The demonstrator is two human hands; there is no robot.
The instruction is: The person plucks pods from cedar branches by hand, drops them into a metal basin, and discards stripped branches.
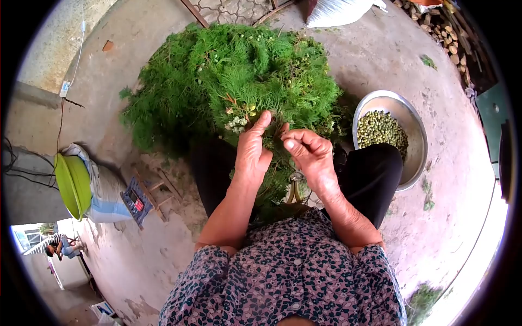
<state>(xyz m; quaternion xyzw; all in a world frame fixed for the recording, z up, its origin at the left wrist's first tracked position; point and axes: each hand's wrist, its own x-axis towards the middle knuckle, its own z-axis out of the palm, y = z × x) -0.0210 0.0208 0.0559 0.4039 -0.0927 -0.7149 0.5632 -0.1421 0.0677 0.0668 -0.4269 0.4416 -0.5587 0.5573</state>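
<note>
Two hands of yours sit close together mid-frame at the lower edge of the green branches [217, 70]: your left hand [253, 146] loosely curled, thumb raised beside pale cones [236, 124]; your right hand [312, 156] pinched, thumb to forefinger. What either grips, I can't tell. Lettering on the red-and-black item [138, 203], left, is too small to read. Your right knee [375, 168] blocks part of the metal bowl [417, 152], right.
</note>
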